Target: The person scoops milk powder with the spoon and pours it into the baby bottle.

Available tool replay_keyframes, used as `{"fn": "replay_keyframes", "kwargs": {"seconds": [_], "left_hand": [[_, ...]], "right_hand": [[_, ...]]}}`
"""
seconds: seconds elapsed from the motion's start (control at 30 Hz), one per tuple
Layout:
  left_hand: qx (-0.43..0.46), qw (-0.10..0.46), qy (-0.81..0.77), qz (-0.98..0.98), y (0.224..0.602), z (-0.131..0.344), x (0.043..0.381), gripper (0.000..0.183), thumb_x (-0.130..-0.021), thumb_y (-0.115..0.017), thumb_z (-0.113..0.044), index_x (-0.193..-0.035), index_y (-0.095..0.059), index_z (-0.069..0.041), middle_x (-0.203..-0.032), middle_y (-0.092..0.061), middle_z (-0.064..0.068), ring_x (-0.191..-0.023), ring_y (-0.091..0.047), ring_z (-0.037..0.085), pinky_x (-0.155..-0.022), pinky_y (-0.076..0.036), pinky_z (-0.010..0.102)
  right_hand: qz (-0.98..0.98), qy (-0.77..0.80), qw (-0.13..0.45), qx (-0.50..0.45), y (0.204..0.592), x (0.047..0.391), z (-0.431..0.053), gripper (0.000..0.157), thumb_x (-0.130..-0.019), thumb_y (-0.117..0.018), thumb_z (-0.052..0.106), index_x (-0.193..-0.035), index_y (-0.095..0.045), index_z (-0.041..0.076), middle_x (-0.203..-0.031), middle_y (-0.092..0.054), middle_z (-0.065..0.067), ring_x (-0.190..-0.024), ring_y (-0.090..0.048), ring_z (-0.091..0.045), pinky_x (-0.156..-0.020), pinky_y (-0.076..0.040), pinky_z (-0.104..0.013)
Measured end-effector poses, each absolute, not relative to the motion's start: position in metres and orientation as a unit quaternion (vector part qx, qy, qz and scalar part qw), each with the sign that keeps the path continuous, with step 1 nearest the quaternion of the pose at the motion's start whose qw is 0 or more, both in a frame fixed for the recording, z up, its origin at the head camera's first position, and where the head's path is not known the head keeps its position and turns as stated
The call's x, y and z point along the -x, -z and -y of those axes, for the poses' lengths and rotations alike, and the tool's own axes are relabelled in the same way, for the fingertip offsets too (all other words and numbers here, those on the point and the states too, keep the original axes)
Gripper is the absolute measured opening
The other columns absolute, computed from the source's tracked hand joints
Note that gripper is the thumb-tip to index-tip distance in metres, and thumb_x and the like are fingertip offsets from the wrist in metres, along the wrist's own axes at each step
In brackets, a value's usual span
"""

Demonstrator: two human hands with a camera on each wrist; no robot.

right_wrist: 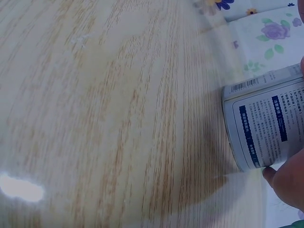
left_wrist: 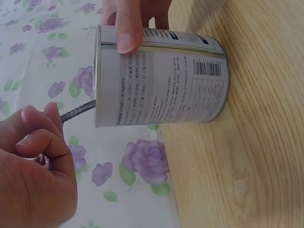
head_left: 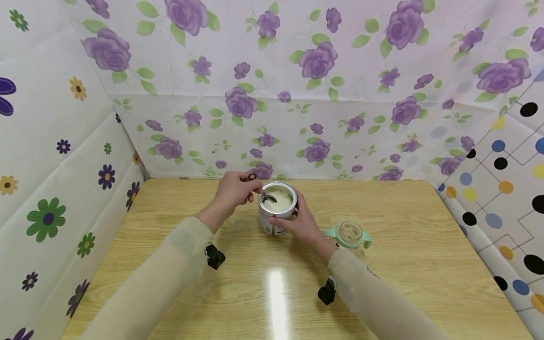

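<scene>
Hanging at twelve o'clock, the rose-printed cloth [head_left: 280, 78] backs the wooden table [head_left: 238, 297]. Near the table's twelve o'clock edge the printed can [head_left: 267, 222] sits upright, mouth open, probably placed there so both arms reach it comfortably. From four o'clock the right hand [head_left: 302, 222] grips its side, thumb across the front and fingers round the far wall, I suppose to keep it from sliding or tipping. At the rim's ten o'clock the left hand [head_left: 238, 189] pinches a dark, twisted handle [left_wrist: 78, 111] between thumb and fingers, staying outside the mouth, which likely leaves the opening free. Off at four o'clock from the can, just beyond the right forearm, sits a clear cup [head_left: 349, 232] with mint-green handles, untouched, perhaps parked there within easy reach. Smallest is the spoon [head_left: 272, 199] on that twisted handle, slanting into the can, its bowl at the pale contents [head_left: 281, 203].
</scene>
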State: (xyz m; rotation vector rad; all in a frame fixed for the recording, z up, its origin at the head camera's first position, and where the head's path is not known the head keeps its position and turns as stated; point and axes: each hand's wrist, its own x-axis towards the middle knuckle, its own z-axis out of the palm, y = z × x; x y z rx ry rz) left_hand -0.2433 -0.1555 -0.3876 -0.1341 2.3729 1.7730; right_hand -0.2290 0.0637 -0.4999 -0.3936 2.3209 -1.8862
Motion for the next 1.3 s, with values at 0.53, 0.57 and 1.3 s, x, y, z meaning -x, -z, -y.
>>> {"fn": "replay_keyframes", "kwargs": {"seconds": [0.53, 0.57, 1.3], "left_hand": [[0.110, 0.106, -0.669, -0.728, 0.390, 0.157, 0.242, 0.022, -0.100, -0.070, -0.017, -0.109, -0.075, 0.003, -0.075, -0.074, -0.001, -0.055, -0.057, 0.007, -0.050, -0.035, 0.017], [0.113, 0.106, -0.671, -0.725, 0.391, 0.158, 0.243, 0.022, -0.100, -0.070, -0.017, -0.109, -0.074, 0.003, -0.074, -0.074, -0.002, -0.054, -0.056, 0.006, -0.049, -0.035, 0.017], [0.122, 0.059, -0.700, -0.701, 0.410, 0.146, 0.245, 0.026, -0.105, -0.067, -0.022, -0.109, -0.075, 0.002, -0.073, -0.073, -0.002, -0.050, -0.053, 0.005, -0.046, -0.036, 0.017]], "right_hand": [[-0.768, 0.624, 0.061, 0.130, 0.495, 0.227, -0.061, 0.107, -0.091, -0.088, 0.015, -0.171, -0.017, 0.020, -0.170, -0.034, -0.010, -0.155, -0.034, -0.033, -0.125, -0.027, -0.066], [-0.767, 0.626, 0.061, 0.131, 0.495, 0.227, -0.061, 0.107, -0.091, -0.088, 0.015, -0.171, -0.017, 0.020, -0.170, -0.034, -0.010, -0.156, -0.033, -0.034, -0.125, -0.026, -0.066], [-0.782, 0.607, 0.049, 0.133, 0.498, 0.227, -0.064, 0.102, -0.090, -0.090, 0.022, -0.169, -0.023, 0.026, -0.165, -0.040, -0.003, -0.151, -0.040, -0.029, -0.121, -0.033, -0.067]]}}
